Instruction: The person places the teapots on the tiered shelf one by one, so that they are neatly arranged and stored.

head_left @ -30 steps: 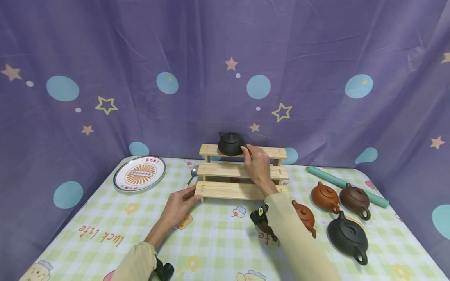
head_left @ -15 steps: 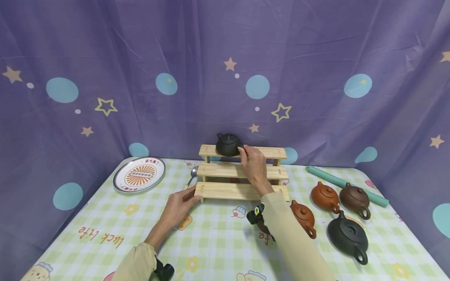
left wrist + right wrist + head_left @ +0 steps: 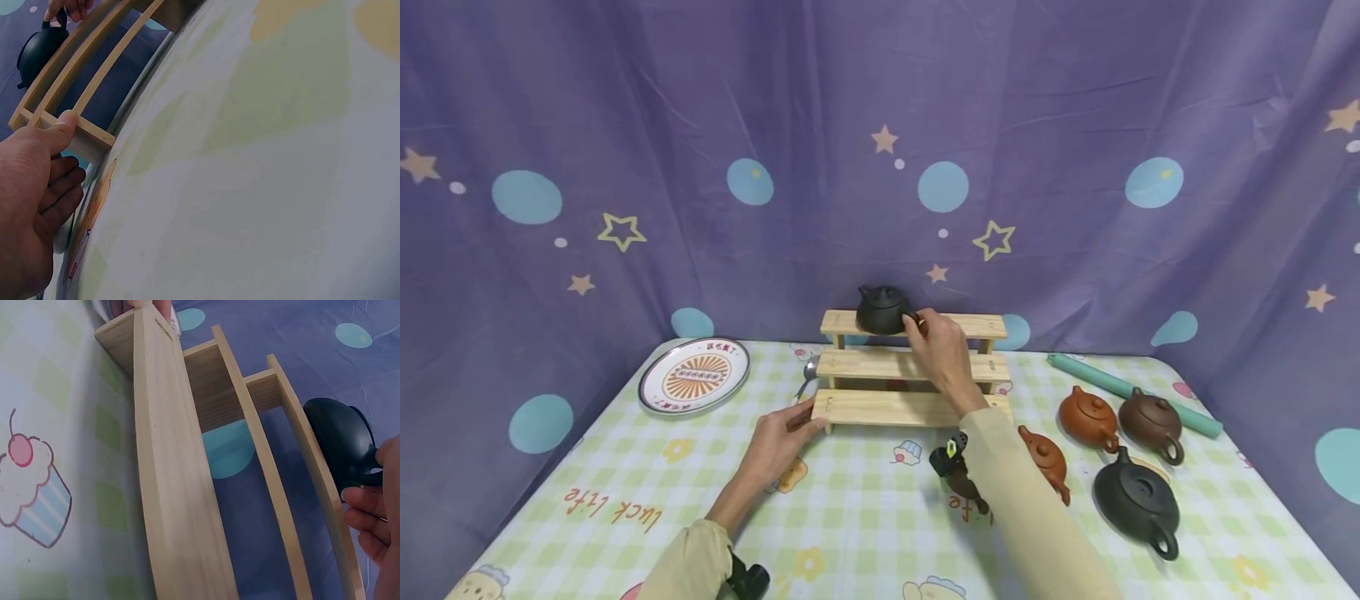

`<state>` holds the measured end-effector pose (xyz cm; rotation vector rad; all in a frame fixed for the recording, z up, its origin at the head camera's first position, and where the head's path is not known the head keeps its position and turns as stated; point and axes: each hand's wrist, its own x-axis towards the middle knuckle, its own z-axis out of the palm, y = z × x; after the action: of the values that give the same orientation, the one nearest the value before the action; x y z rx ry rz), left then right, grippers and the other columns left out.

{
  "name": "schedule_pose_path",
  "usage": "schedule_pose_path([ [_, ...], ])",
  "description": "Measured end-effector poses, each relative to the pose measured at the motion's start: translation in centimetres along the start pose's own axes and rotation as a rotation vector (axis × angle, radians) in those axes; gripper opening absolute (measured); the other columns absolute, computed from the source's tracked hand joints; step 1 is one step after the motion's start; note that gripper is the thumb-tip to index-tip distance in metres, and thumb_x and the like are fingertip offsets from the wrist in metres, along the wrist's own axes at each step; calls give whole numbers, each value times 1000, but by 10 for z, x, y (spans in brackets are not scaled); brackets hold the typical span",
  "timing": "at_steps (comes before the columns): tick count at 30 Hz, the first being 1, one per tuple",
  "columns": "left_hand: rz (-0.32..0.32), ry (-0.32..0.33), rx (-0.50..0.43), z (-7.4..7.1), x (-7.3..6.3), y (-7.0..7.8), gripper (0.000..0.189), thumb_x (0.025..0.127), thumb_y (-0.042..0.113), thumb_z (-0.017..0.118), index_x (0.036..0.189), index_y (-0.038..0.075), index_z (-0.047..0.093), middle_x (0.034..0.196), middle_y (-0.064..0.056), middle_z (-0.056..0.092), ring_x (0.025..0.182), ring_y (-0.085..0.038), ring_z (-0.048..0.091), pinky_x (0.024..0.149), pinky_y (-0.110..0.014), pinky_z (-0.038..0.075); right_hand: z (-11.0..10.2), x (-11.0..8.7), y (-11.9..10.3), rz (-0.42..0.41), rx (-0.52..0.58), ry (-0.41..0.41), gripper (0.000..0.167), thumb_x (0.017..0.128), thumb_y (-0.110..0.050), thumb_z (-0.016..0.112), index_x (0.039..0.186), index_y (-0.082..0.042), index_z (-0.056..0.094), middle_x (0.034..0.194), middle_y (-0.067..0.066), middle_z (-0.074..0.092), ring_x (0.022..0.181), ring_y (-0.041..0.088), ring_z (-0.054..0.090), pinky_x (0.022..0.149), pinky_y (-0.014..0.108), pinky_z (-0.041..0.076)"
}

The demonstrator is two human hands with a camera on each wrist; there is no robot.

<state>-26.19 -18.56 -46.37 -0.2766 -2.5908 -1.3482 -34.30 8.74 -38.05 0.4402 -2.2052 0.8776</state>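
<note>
A black teapot (image 3: 882, 312) sits at the left part of the top tier of a three-tier wooden shelf (image 3: 887, 406). My right hand (image 3: 942, 354) pinches its handle between thumb and fingers; in the right wrist view the fingers meet the teapot (image 3: 340, 444) at the handle side. At the shelf's lower left end, my left hand (image 3: 777, 442) grips the bottom tier. The left wrist view has the thumb of the left hand (image 3: 37, 187) on the wooden edge, with the other fingers bent below it.
Right of the shelf stand two reddish-brown teapots (image 3: 1087, 418) (image 3: 1047, 460), a dark brown teapot (image 3: 1150, 421) and a larger black teapot (image 3: 1137, 500). Behind them lies a green roll (image 3: 1135, 395). A patterned plate (image 3: 695, 376) lies at left; a spoon (image 3: 808, 372) is beside the shelf.
The black teapot has shifted slightly left along the top tier, with my right hand still on its handle. My left hand keeps its place on the shelf.
</note>
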Motion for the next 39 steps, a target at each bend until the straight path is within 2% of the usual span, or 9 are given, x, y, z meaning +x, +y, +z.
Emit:
schedule_pose_path([
  [6, -2, -3, 5, -1, -1, 0, 54, 97, 29, 77, 141, 1, 62, 124, -17, 71, 108, -28, 72, 90, -38, 59, -6, 0, 0, 42, -2, -51, 29, 101, -26, 70, 103, 2, 73, 76, 9, 68, 68, 25, 63, 63, 41, 53],
  [12, 3, -6, 5, 0, -1, 1, 54, 97, 27, 77, 141, 0, 62, 124, -18, 71, 108, -29, 72, 89, -37, 60, -17, -4, 3, 94, 9, -100, 28, 100, -29, 71, 103, -2, 73, 78, 7, 71, 69, 23, 65, 66, 40, 55],
  [20, 13, -9, 9, 0, 0, 0, 53, 97, 25, 77, 141, -1, 61, 124, -19, 71, 108, -30, 72, 89, -37, 60, -38, -12, 12, 81, 14, -73, 24, 99, -27, 71, 102, -3, 74, 78, 6, 72, 73, 24, 70, 69, 43, 57],
  [30, 32, -4, 26, -2, 2, 0, 53, 97, 26, 76, 141, -1, 61, 123, -19, 71, 108, -30, 72, 89, -38, 60, -73, -19, 14, 79, -4, -86, 24, 99, -26, 72, 101, -3, 74, 80, 8, 74, 76, 26, 71, 70, 46, 58],
  [39, 18, -11, 25, -1, 1, 1, 53, 97, 25, 76, 141, -1, 61, 124, -18, 71, 110, -30, 72, 91, -38, 59, -102, -31, 17, 87, -19, -90, 22, 99, -27, 71, 99, -5, 74, 77, 5, 73, 72, 24, 68, 65, 44, 54],
])
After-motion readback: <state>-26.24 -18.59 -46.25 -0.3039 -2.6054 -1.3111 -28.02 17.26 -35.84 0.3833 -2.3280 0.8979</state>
